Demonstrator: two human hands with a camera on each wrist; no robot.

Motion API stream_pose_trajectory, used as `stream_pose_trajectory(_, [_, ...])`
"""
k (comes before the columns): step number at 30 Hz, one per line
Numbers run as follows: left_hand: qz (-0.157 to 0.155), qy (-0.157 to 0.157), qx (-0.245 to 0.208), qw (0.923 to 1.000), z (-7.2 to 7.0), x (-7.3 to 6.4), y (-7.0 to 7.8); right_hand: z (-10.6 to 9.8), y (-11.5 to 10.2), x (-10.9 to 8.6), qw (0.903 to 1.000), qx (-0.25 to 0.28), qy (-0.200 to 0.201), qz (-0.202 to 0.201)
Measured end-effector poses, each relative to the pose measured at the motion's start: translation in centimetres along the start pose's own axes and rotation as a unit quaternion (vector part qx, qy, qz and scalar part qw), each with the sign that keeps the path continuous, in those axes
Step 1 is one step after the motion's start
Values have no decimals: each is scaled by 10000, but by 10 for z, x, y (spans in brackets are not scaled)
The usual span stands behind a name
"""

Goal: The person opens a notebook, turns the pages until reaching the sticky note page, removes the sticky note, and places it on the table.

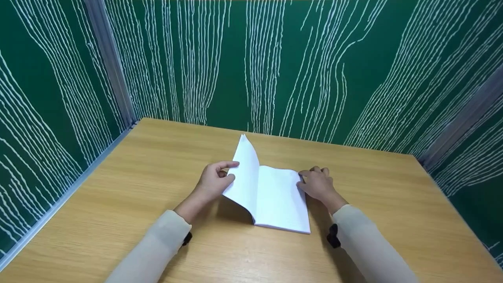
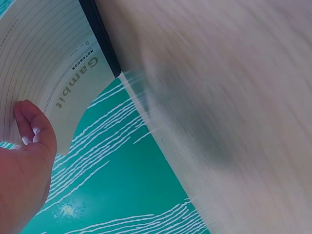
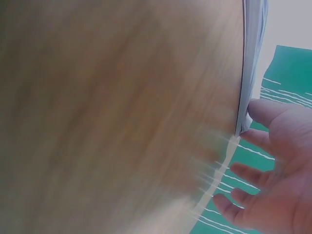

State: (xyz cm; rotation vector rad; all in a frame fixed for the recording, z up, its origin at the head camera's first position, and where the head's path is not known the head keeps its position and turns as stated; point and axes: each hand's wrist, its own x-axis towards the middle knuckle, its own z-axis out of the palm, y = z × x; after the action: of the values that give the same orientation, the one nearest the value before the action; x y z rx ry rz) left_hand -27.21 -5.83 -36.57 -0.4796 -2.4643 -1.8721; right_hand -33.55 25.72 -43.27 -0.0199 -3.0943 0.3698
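A notebook [image 1: 281,200] lies open on the table with white pages facing up. Its left part stands raised and bends upward, while the right part stays flat. My left hand [image 1: 215,179] pinches the outer edge of this raised part between thumb and fingers. In the left wrist view, the lined cover [image 2: 73,63] shows the words "Gambit" and "NOTEBOOK" beside a black spine strip. At the upper right edge of the pages, my right hand [image 1: 317,184] holds the notebook with thumb and index finger. Its other fingers [image 3: 251,173] are spread loosely beyond the edge.
The notebook rests on a light wooden table [image 1: 129,188]. Green walls [image 1: 232,70] with wavy white lines stand behind the table and at both sides. Grey posts [image 1: 114,67] mark the corners. Light sleeves [image 1: 157,243] cover both forearms, with dark pieces at the wrists.
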Motion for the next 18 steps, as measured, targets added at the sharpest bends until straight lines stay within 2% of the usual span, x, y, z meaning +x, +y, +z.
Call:
stream_pose_trajectory(6, [-22,10,-15,10000,1,1,-1,1,1,2,9998,203,24,-24])
stream_pose_trajectory(12, [33,43,-19,10000,2,0,-1,0,0,3,9980,488,215,-329])
stream_pose_trajectory(15, [21,36,-52,10000,2,0,-2,-1,-1,4,9961,802,140,-345])
stream_pose_trajectory(18, [29,15,-71,10000,1,0,-2,-1,-1,5,9911,1310,-85,-199])
